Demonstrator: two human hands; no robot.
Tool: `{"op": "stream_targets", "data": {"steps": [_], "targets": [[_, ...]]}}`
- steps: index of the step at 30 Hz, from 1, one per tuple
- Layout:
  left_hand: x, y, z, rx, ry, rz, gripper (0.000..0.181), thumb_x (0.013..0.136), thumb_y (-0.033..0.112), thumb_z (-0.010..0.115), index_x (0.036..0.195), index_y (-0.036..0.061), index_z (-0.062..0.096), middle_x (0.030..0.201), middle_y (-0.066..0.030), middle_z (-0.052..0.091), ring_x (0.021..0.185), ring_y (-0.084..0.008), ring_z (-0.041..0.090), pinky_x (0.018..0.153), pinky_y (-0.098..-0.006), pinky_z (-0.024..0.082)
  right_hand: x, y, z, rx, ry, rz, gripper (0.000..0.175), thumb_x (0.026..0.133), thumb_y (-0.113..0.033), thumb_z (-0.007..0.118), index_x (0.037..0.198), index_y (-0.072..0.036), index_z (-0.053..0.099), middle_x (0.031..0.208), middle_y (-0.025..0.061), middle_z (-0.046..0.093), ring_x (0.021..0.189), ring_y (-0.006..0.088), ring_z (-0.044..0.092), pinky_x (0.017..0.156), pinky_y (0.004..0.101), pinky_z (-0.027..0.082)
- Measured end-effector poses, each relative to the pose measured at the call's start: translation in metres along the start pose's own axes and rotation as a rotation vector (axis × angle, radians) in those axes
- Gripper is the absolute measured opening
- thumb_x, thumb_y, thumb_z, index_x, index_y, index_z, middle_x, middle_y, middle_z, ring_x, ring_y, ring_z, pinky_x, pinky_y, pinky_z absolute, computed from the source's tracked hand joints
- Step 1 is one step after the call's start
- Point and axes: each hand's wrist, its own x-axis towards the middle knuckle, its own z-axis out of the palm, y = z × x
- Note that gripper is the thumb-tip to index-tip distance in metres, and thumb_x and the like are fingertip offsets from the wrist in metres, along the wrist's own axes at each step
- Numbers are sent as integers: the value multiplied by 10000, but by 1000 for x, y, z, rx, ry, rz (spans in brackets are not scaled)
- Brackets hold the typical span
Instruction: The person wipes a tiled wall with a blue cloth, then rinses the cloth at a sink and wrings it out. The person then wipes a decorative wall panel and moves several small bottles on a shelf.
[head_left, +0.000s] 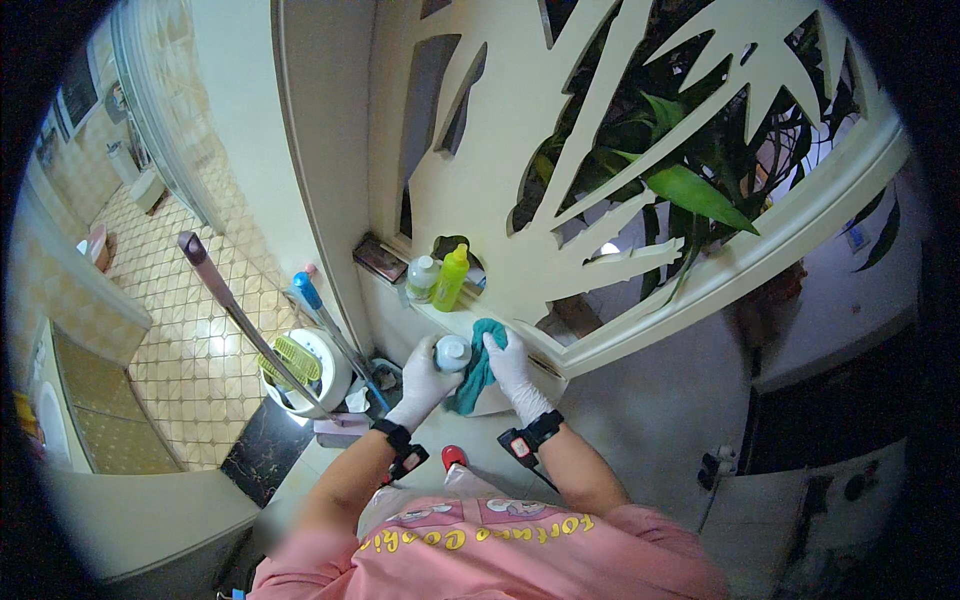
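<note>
Both of my hands wear white gloves. My left hand (421, 381) grips a pale capped bottle (453, 353), its cap towards the camera. Against that bottle's right side lies a green cloth (475, 375), which my right hand (508, 361) pinches near its upper end; the cloth hangs down between the hands. Just beyond them, on the ledge of a cream carved partition, a yellow-green squeeze bottle (451, 279) stands beside a clear bottle with a white cap (421, 277).
A dark phone-like object (380, 258) lies on the ledge's far left. Left of me stand a white mop bucket (339, 371), a mop handle (232, 306) and a blue-tipped pole (319, 300). The carved partition (480, 202) rises ahead, with plant leaves (697, 196) poking through it.
</note>
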Motion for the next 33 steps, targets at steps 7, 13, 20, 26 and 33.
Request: {"op": "stream_targets", "data": {"steps": [7,13,20,26,33], "targets": [[-26,-28,-24,18,-2,-181,668,613,211,781,1151,38,424,978,-177,605,923,-302,610,804,-377,482,14,16,67,-386,205,-558,445,743,-196,704,1116,-35,524,1161,216,493,1089,378,476,941,447,391],[-34,-30,-47,-3,9,-207,625,626,222,789,1116,17,460,1003,-178,591,942,-294,604,818,-367,482,27,17,83,-888,-154,-358,513,738,-122,596,1205,40,454,1215,201,471,1175,340,407,1008,435,320],[-33,-19,-65,25,-57,-258,600,638,207,776,1111,32,452,970,-147,592,910,-271,605,811,-355,477,3,14,62,-1072,-248,-357,471,749,-142,574,1183,28,504,1170,169,504,1090,313,450,947,406,348],[-35,-28,-84,-16,-78,-241,592,642,197,770,1112,31,449,974,-144,589,913,-267,604,816,-354,474,-18,-3,50,-787,52,-200,442,716,-154,672,1143,-108,569,1109,158,515,1076,350,452,898,427,376],[-36,-36,-91,-63,-78,-177,613,643,216,777,1114,23,435,986,-156,593,922,-265,605,812,-358,477,9,-9,73,-352,492,40,287,774,-147,639,996,-10,520,1025,219,537,943,395,531,843,437,428]]}}
